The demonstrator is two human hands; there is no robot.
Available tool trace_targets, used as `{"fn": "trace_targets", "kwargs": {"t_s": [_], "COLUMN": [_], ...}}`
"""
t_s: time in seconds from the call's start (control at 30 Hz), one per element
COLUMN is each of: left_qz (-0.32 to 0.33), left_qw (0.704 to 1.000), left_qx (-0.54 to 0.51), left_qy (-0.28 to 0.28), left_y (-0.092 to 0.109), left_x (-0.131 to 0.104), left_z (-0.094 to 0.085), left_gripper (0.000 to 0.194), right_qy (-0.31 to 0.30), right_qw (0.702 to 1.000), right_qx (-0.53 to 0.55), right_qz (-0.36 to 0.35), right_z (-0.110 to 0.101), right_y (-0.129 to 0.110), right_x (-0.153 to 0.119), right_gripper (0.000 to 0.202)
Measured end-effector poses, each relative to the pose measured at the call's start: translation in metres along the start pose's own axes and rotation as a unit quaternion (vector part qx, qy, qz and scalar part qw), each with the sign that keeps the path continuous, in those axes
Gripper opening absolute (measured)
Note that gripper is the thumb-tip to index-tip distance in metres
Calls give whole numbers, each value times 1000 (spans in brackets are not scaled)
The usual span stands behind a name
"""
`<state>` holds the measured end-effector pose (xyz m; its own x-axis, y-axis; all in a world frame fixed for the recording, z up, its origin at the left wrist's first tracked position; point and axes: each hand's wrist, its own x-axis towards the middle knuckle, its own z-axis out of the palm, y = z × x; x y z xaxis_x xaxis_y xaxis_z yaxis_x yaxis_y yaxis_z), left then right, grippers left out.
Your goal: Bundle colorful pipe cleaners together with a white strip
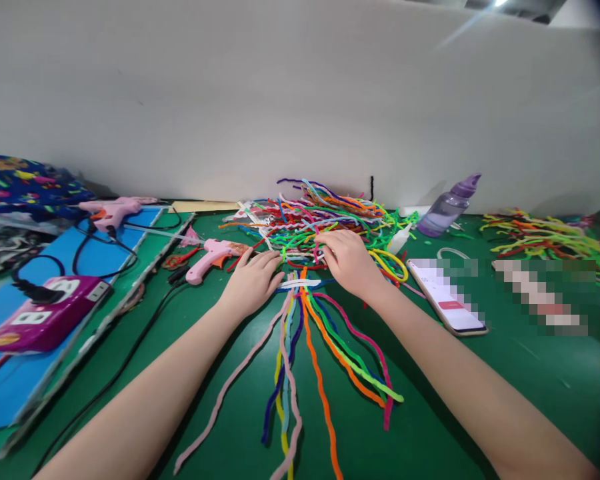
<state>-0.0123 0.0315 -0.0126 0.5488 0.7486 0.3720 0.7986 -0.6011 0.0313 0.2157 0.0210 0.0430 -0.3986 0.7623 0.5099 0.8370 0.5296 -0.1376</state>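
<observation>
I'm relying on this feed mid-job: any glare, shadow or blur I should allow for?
Head view, top right: a bright light streaks flare across the wall. Head view, right: mosaic blocks hide part of the phone. Head view, below: soft shadows beside the right forearm; the fuzzy stems' colours read clearly.

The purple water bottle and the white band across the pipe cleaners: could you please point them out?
Purple water bottle [446, 208], head view: its body.
White band [300, 285], head view: its middle.
</observation>
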Motion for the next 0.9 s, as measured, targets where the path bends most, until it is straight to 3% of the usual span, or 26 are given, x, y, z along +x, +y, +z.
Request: {"fn": "trace_targets", "kwargs": {"t_s": [0.2, 0.3, 0.5, 0.9], "left_qz": [0, -1, -4, -9], "left_qw": [1000, 1000, 1000, 999], "left_qx": [-14, -19, -24, -30], "left_qy": [-3, -1, 3, 5], "left_y": [-3, -4, -3, -4], "left_x": [-1, -2, -2, -2], "left_z": [1, 2, 1, -1], "left_gripper": [35, 34, 32, 32], "right_qy": [-157, -216, -238, -221], "right_qw": [985, 974, 964, 965], "right_qx": [-14, -43, -116, -137], "right_qz": [-72, -61, -6, 20], "right_z": [24, 33, 44, 53], "right_y": [29, 32, 24, 23], "right_x": [49, 66, 79, 88], "right_gripper": [38, 39, 32, 16]}}
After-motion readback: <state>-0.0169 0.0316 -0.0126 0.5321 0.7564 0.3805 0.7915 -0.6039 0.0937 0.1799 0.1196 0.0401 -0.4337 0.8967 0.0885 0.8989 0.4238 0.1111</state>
